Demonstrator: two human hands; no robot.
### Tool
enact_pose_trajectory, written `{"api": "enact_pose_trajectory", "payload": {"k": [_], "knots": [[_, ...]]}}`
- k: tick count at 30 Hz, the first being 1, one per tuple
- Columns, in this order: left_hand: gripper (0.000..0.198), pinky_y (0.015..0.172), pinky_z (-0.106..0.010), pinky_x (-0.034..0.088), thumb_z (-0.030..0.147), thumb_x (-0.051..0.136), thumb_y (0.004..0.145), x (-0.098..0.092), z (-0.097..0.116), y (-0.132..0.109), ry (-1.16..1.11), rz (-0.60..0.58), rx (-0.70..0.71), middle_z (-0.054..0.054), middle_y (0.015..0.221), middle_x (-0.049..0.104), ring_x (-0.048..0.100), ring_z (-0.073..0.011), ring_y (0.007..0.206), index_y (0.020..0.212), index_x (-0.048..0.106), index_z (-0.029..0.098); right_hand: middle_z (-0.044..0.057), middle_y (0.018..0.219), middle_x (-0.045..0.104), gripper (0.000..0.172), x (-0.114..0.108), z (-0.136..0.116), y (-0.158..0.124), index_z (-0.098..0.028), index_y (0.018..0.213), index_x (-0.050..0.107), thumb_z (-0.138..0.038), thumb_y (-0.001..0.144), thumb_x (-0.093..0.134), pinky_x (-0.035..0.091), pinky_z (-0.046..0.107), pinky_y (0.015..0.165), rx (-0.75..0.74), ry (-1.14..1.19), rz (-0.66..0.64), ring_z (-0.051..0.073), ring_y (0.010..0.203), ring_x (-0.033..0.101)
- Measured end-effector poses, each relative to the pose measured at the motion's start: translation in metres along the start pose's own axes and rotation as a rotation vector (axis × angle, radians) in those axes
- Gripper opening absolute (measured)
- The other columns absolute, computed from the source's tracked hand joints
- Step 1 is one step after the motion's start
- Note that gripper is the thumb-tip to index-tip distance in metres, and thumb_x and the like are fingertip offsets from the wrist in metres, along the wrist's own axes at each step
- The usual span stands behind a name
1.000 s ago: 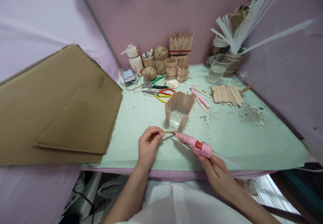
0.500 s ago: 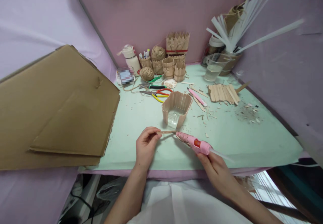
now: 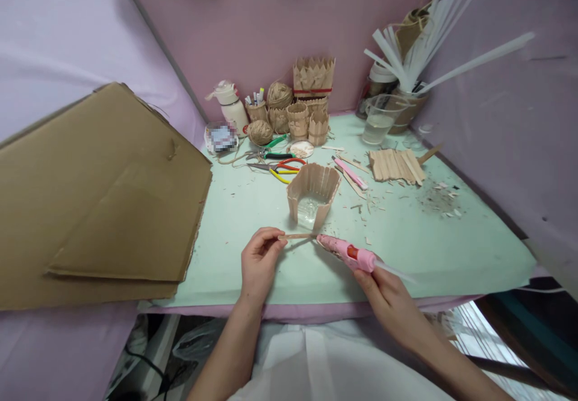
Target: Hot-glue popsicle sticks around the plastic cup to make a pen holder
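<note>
The person wears a white garment [image 3: 356,368], seen below the front edge of the table [image 3: 226,220]. A flat, straight-sided strip [image 3: 315,353] of the same white runs down its middle. The cloth looks plain and matte, shading to pale grey toward the table, with soft creases left of the strip and a smoother, rounded spread to the right. Left hand [image 3: 261,265] and right hand [image 3: 389,297] are bare, slim-fingered; both forearms [image 3: 228,350] are uncovered as far as they show.

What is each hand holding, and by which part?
The left hand pinches a thin wooden strip by its left end; the right hand holds the pink glue gun near its rear, the grip partly hidden.
</note>
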State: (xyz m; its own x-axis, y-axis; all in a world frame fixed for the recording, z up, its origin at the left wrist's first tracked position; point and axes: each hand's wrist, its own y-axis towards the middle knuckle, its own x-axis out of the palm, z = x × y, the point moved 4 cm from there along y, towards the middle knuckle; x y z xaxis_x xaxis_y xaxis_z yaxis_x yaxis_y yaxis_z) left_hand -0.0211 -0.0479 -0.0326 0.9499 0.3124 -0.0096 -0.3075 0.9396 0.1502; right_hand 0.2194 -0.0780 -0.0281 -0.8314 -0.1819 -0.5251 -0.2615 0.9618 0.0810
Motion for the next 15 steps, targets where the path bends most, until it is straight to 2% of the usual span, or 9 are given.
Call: {"api": "enact_pose_trajectory", "payload": {"k": [4,10,15], "knots": [[0.006,0.074,-0.026,0.051,0.024,0.075,0.076,-0.001,-0.002,-0.001,0.009,0.005,0.003,-0.004,0.087,0.068,0.063,-0.0159,0.083,0.081,0.075,0.020,0.008,0.112,0.069,0.041,-0.001,0.002,0.000,-0.023,0.125,0.065,-0.042,0.101,0.038,0.051,0.037,0.094,0.002,-0.001,0.028,0.024,0.104,0.063],[0.007,0.076,-0.025,0.051,0.025,0.075,0.076,-0.003,-0.006,-0.001,0.003,0.006,-0.020,-0.003,0.088,0.069,0.063,-0.0153,0.085,0.081,0.074,0.020,0.008,0.101,0.071,0.038,-0.004,0.002,0.001,-0.021,0.113,0.069,-0.043,0.100,0.040,0.053,0.037,0.086,0.006,-0.026,0.063,0.024,0.093,0.064],[0.010,0.075,-0.025,0.051,0.027,0.075,0.077,-0.004,-0.009,-0.002,-0.006,0.043,-0.073,-0.003,0.087,0.072,0.064,-0.0149,0.082,0.084,0.075,0.020,0.008,0.104,0.071,0.040,-0.022,-0.002,-0.003,-0.024,0.116,0.068,-0.045,0.099,0.040,0.054,0.038,0.085,0.008,-0.080,0.094,0.025,0.092,0.064]]}}
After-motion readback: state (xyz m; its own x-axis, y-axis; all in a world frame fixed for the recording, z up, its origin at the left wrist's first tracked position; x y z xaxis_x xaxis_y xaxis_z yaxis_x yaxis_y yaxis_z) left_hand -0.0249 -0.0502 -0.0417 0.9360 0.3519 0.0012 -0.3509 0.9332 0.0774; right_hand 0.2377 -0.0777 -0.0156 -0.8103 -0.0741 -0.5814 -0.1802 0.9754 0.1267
